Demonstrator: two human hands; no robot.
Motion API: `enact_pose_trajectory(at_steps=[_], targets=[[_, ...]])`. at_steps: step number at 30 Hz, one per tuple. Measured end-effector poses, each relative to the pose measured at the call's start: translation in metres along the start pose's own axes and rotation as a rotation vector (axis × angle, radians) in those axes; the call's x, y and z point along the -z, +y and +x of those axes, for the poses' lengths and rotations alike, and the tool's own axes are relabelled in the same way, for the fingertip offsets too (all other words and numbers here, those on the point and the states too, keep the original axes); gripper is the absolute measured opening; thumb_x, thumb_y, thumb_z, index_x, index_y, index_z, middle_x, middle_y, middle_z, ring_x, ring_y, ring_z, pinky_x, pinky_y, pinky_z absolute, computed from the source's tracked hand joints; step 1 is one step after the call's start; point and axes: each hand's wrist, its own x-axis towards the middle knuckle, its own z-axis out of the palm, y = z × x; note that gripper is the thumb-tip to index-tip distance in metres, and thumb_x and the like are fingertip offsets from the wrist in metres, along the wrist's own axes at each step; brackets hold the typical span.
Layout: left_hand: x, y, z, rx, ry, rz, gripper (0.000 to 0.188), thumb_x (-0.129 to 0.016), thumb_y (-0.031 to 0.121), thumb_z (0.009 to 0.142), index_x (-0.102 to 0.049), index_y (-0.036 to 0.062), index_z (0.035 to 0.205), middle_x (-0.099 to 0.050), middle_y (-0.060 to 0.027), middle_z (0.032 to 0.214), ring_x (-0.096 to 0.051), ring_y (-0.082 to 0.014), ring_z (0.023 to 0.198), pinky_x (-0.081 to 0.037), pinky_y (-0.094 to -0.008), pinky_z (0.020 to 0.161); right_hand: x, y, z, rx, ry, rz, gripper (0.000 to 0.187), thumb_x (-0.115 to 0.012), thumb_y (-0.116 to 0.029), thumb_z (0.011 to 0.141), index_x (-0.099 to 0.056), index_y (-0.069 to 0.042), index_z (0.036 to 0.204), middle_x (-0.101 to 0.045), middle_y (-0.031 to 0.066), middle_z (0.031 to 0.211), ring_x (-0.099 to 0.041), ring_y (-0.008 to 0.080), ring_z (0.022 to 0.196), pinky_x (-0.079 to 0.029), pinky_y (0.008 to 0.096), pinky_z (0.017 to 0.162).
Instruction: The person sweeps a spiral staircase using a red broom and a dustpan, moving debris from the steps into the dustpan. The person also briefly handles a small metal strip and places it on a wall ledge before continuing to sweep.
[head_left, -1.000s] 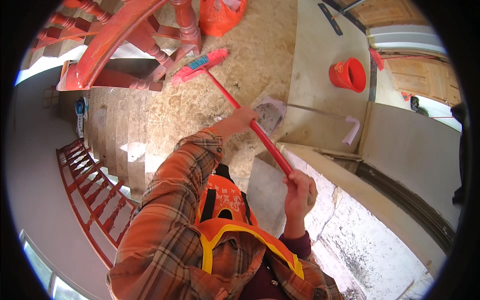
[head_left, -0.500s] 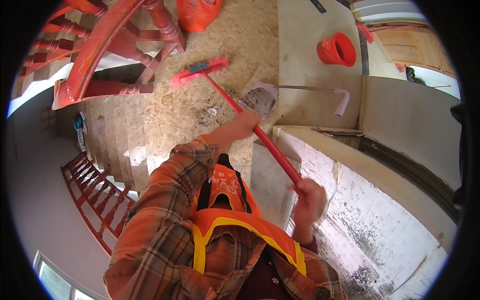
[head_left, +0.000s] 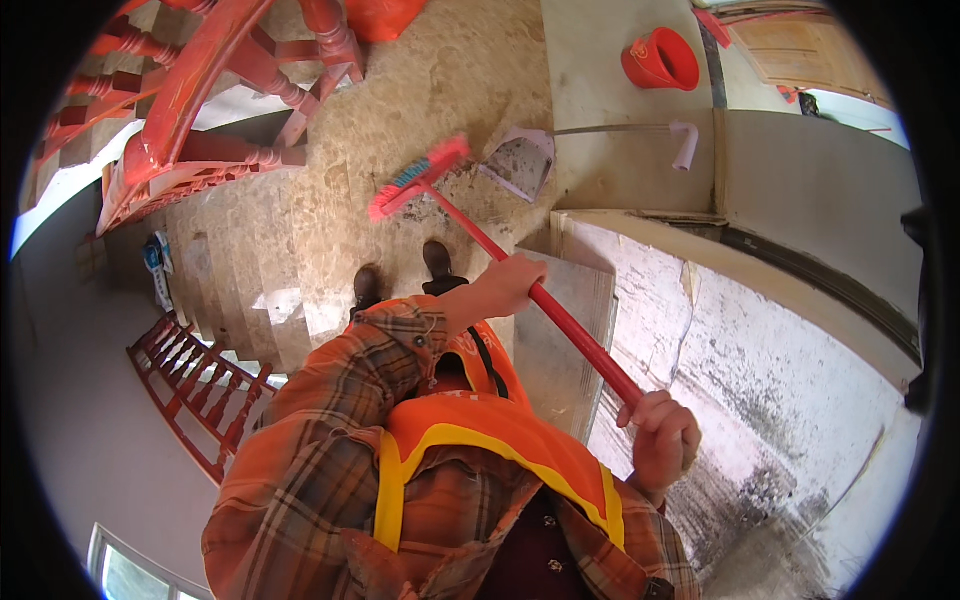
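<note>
Both hands on a red broom at frame centre.
Left hand (head_left: 510, 283) wraps mid-handle of the broom (head_left: 520, 280); right hand (head_left: 662, 440) closes its grip round the upper end; bristles rest on the floor (head_left: 400, 120) beside a dustpan (head_left: 520, 165).

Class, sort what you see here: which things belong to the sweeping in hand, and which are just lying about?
In use: red broom, held by left hand and right hand; grey dustpan beside the broom head.

Lying about: red bucket; red stair railing.

A speckled beige stone floor (head_left: 470, 70) carries everything here. On it rest a red broom head (head_left: 418, 177) near centre, a grey dustpan (head_left: 520, 165) at its three o'clock, and a red bucket (head_left: 660, 60) at two o'clock.
</note>
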Motion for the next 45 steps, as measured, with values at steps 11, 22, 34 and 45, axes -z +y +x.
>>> enact_pose_trajectory(at_steps=[11,22,34,45], targets=[[0.015,-0.072,-0.018,0.148,0.496,-0.049,0.012,-0.060,0.000,0.072,-0.056,0.0072,0.080,-0.058,-0.0131,0.075,-0.055,-0.0361,0.078,-0.041,-0.0421,0.070,-0.037,0.044,0.089,0.017,-0.464,-0.093,0.016,-0.046,0.004,0.086,-0.051,0.003,0.071,-0.054,0.0108,0.070,-0.051,0.0193,0.065,-0.043,0.0307,0.060],[-0.024,0.038,0.043,-0.051,0.370,-0.115,0.012,-0.060,0.002,0.082,-0.059,0.0040,0.094,-0.059,-0.0141,0.089,-0.053,-0.0344,0.087,-0.043,-0.0396,0.078,0.075,-0.036,0.093,0.072,-0.819,-0.100,0.009,-0.062,0.002,0.081,-0.055,0.001,0.075,-0.060,0.0114,0.083,-0.060,0.0293,0.080,-0.049,0.0341,0.070],[-0.072,0.112,0.083,-0.114,-0.497,0.364,0.040,-0.064,0.006,0.074,-0.055,0.0089,0.113,-0.054,-0.0109,0.111,-0.047,-0.0321,0.109,-0.042,-0.0488,0.082,0.133,0.038,0.080,-1.175,-0.241,0.251,0.051,-0.058,-0.010,0.086,-0.041,0.002,0.133,-0.056,0.0027,0.071,-0.052,0.0096,0.056,-0.042,0.0223,0.049],[0.014,0.086,0.403,-0.725,-0.119,1.041,0.046,-0.056,0.009,0.080,-0.051,0.0146,0.125,-0.045,-0.0051,0.131,-0.039,-0.0244,0.124,-0.036,-0.0575,0.095,0.090,-0.001,0.007,-1.211,0.257,0.365,0.059,-0.054,0.000,0.085,-0.037,-0.008,0.141,-0.049,0.0012,0.067,-0.045,0.0088,0.053,-0.037,0.0236,0.045]])
